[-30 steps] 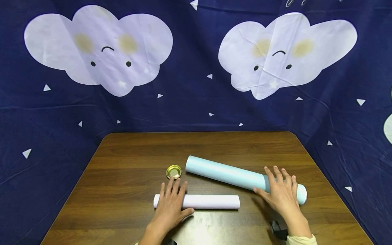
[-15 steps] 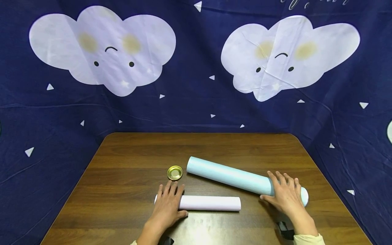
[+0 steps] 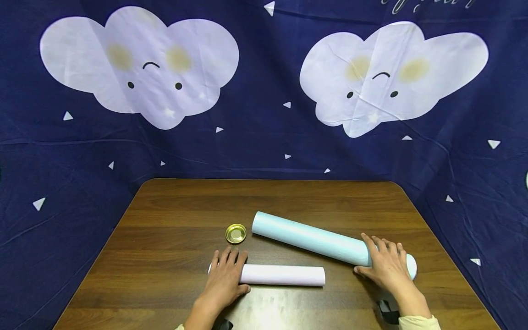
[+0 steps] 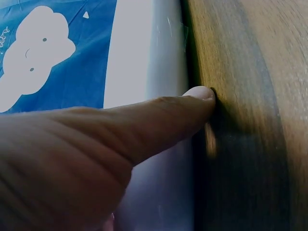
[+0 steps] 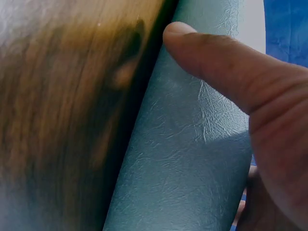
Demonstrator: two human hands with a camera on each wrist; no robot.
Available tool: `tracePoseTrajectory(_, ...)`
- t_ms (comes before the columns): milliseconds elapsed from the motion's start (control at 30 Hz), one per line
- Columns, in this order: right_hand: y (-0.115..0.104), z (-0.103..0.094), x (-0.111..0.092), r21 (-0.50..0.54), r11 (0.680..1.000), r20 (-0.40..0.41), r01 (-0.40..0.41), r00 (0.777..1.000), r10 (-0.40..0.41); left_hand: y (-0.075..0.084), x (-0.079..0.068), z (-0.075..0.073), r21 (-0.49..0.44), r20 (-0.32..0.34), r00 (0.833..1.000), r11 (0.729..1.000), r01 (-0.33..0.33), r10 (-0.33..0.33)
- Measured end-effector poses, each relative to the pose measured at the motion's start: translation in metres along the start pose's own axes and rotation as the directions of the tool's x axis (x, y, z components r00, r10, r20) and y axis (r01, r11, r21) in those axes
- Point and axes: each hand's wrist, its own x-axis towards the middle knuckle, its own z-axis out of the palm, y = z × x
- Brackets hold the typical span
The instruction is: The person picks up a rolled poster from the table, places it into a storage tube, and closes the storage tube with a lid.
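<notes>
A smooth white tube (image 3: 283, 275) lies across the near part of the table in the head view. My left hand (image 3: 222, 280) holds it near its left end, fingers over the far side and thumb along the near side. In the left wrist view the thumb (image 4: 163, 113) crosses the tube down to the wood. A longer, thicker light blue tube (image 3: 309, 237) lies slanted farther back. My right hand (image 3: 387, 268) grips it near its white right end, the fingers over it. In the right wrist view its textured surface (image 5: 178, 159) shows under the thumb (image 5: 211, 55).
A small round gold lid (image 3: 236, 233) lies behind my left fingertips, near the blue tube's left end. The brown wooden table (image 3: 185, 201) has rounded far corners. A dark blue cloth (image 3: 264, 137) with white clouds hangs behind it.
My left hand has drawn back slightly from the gold lid, its spread fingers closing on the white tube. The right hand has shifted slightly right and its fingers have come lower over the blue tube.
</notes>
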Motion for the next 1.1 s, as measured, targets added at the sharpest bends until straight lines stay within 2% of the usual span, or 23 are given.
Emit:
tracePoseTrajectory(267,0.0011,0.0011,-0.0003,-0.015,1.000,-0.010,0.008,1.000,-0.009,0.0014,-0.0004,-0.0009,0.011,-0.005,1.000,1.000,-0.013,0.013)
tracePoseTrajectory(533,0.0018,0.0067,-0.0036,-0.048,0.998,-0.077,0.039,0.996,-0.042,0.0021,-0.0024,-0.0009,0.009,0.016,1.000,1.000,-0.017,0.016)
tracePoseTrajectory(867,-0.0011,0.0081,-0.0045,-0.063,0.997,-0.107,0.035,0.993,-0.041,0.0009,-0.0038,0.0012,0.055,-0.055,0.996,0.997,-0.062,0.065)
tracePoseTrajectory(1100,-0.0011,0.0096,-0.0044,-0.076,0.996,-0.139,0.043,0.989,-0.053,-0.0009,-0.0043,0.0044,0.092,-0.122,0.987,0.991,-0.097,0.108)
